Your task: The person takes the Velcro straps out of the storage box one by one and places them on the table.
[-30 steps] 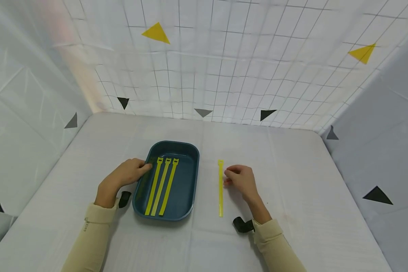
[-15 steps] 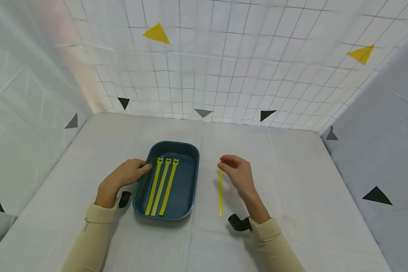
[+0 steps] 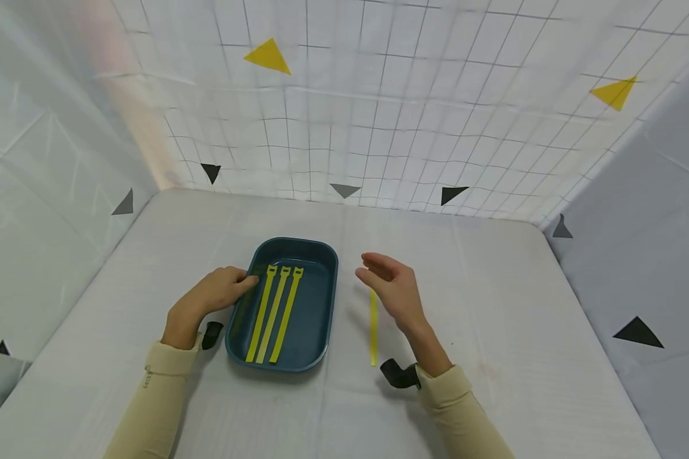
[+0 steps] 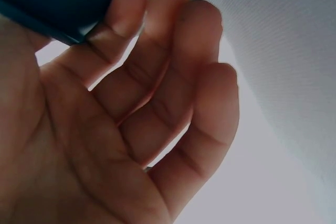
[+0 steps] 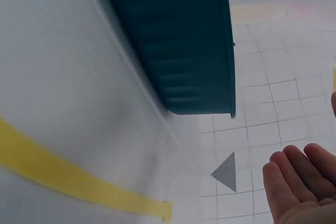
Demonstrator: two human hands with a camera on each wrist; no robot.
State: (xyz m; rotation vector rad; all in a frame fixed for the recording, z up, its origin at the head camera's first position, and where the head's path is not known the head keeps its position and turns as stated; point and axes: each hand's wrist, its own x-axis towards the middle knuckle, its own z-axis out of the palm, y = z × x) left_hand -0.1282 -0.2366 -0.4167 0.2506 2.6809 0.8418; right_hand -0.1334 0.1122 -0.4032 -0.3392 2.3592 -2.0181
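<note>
Our right hand [image 3: 395, 290] is hovering wide and empty over the yellow strap [image 3: 374, 328] at lower centre; we're guessing light, bendy, best pinched mid-length.

Khaki sleeves [image 3: 156, 401], the left bearing dark lettering [image 3: 147, 376], meet black wrist cameras [image 3: 399, 375].

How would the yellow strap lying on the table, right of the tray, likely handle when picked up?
The yellow strap is probably light and bendy, as it looks thin and narrow for its length. It lies flat on the white table, so getting under its edge may be fiddly. That flat shape makes rolling unlikely.
</note>
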